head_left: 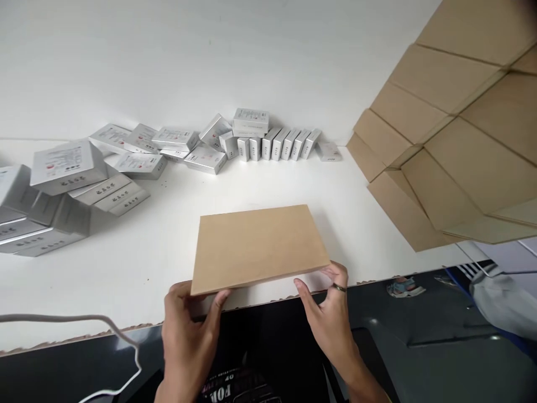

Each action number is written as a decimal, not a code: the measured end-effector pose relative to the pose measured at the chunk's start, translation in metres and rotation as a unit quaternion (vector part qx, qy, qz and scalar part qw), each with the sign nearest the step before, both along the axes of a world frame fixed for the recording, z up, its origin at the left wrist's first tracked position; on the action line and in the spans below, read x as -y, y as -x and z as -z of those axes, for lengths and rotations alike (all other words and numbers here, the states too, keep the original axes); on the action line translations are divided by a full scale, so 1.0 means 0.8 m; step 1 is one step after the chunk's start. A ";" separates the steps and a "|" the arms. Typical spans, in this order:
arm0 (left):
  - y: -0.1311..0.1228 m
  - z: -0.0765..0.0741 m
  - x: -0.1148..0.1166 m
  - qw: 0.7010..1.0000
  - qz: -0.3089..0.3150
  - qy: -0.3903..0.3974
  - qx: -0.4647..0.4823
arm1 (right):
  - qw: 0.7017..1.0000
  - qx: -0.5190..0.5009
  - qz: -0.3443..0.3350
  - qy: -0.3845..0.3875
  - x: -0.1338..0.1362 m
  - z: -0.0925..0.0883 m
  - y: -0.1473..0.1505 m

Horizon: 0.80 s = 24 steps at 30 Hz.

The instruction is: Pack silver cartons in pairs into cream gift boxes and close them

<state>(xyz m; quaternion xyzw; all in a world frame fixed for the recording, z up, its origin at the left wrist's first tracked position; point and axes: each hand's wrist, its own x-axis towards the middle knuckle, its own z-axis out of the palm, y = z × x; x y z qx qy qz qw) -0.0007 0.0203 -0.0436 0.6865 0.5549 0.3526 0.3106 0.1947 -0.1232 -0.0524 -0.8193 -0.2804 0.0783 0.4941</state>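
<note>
A plain brown cardboard box point(260, 246) is in front of me over the near edge of the white table, its broad flat face up and tilted a little. My left hand point(191, 319) grips the near left corner, fingers round the side and thumb along the near edge. At the near right corner, my right hand point(327, 310), with a ring on one finger, holds the box with its fingers at the side. Its thumb stands out just below the near edge. The fingertips of both hands are partly hidden by the box.
Silver printed boxes point(69, 165) lie in loose piles at the left and along the wall. Several small ones stand upright in a row point(281, 144). Nested brown open cartons point(444, 145) fill the right. A white cable point(84, 318) crosses the table's front left edge.
</note>
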 end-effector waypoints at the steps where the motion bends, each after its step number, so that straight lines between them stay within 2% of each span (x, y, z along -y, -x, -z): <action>1: -0.002 0.000 0.004 1.000 0.005 0.004 -0.002 | 1.000 0.004 0.027 -0.004 -0.002 0.003 0.004; 4: -0.004 0.001 0.013 1.000 0.028 -0.006 -0.002 | 0.999 0.000 0.043 -0.002 -0.002 0.005 0.003; 10: -0.006 0.002 0.021 0.991 0.101 -0.088 0.016 | 0.999 -0.003 0.034 0.032 0.015 -0.005 -0.025; 13: -0.013 0.001 0.025 0.987 0.117 -0.109 0.026 | 0.998 -0.005 0.032 0.048 0.021 -0.008 -0.033; 18: -0.023 -0.009 0.033 0.991 0.123 -0.052 0.033 | 0.996 -0.077 -0.003 0.047 0.034 -0.008 -0.033; 22: -0.014 -0.029 0.026 0.985 0.170 0.027 0.007 | 0.994 -0.054 -0.029 0.090 0.077 -0.007 -0.056; 24: -0.005 -0.038 0.012 0.982 0.185 0.042 0.013 | 0.991 -0.115 -0.069 0.028 0.100 -0.004 -0.082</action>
